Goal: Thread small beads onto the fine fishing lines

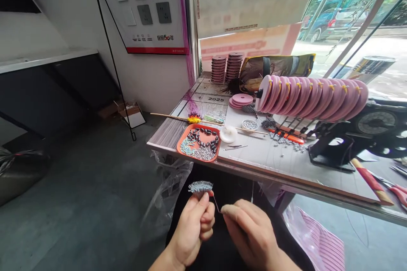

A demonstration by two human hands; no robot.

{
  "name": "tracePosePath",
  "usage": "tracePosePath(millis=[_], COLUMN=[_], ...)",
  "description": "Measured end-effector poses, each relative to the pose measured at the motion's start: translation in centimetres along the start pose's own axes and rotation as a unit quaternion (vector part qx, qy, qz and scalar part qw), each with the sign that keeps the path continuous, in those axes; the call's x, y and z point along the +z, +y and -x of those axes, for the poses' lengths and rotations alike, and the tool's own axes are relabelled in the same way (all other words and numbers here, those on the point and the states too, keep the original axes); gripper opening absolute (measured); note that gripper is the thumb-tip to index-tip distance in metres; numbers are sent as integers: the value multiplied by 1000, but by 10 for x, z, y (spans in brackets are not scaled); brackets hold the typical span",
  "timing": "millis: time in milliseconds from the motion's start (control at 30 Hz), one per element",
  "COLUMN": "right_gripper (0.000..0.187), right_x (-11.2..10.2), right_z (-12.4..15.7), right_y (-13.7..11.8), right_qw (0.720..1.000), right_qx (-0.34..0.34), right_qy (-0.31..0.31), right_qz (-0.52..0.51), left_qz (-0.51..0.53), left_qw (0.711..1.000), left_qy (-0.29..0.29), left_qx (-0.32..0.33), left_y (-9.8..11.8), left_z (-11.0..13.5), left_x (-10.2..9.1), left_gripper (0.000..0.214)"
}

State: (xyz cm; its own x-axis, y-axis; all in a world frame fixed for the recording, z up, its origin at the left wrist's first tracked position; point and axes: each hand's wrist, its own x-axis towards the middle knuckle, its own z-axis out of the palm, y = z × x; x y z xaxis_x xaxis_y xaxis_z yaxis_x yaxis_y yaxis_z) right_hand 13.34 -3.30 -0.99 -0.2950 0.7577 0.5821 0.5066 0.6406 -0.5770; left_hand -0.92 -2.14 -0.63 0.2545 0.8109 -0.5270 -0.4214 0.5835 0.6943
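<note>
My left hand (194, 228) is closed round a bunch of thin grey wire pieces (200, 187) that fan out above my thumb. My right hand (249, 229) pinches one thin wire or line (216, 203) that runs up to the bunch. Both hands are over my lap, below the table's front edge (254, 168). Straight ahead on the table lies an orange tray (199, 142) with dark beads and small silver parts.
A row of pink foam spools (313, 96) stands on a black rack at the right. Stacks of spools (226, 67), a white reel (228, 134), a small dish of beads (249, 125), a thin stick with a float (193, 118) and red-handled tools (396, 190) lie about.
</note>
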Motion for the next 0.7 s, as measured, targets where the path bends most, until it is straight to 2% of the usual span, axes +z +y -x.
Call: tracePosePath(millis=[167,333,533,700], right_gripper=[15,13,13,13], right_x=[5,4,9,10], right_z=[3,7,9,8], right_y=[3,4,5,4], right_qw=[997,998,999,998], right_qx=[-52,-39,-39,-46], right_qy=[51,49,26,27], right_qz=[19,25,27,26], left_qz=[26,51,93,75], left_qw=[999,994,990,987], left_qy=[39,80,79,93], left_qx=[12,58,69,112], left_y=[-3,-6,-8,-9], left_z=[-2,-4,-4,-4], left_x=[2,5,5,5], left_gripper=[44,38,31,19])
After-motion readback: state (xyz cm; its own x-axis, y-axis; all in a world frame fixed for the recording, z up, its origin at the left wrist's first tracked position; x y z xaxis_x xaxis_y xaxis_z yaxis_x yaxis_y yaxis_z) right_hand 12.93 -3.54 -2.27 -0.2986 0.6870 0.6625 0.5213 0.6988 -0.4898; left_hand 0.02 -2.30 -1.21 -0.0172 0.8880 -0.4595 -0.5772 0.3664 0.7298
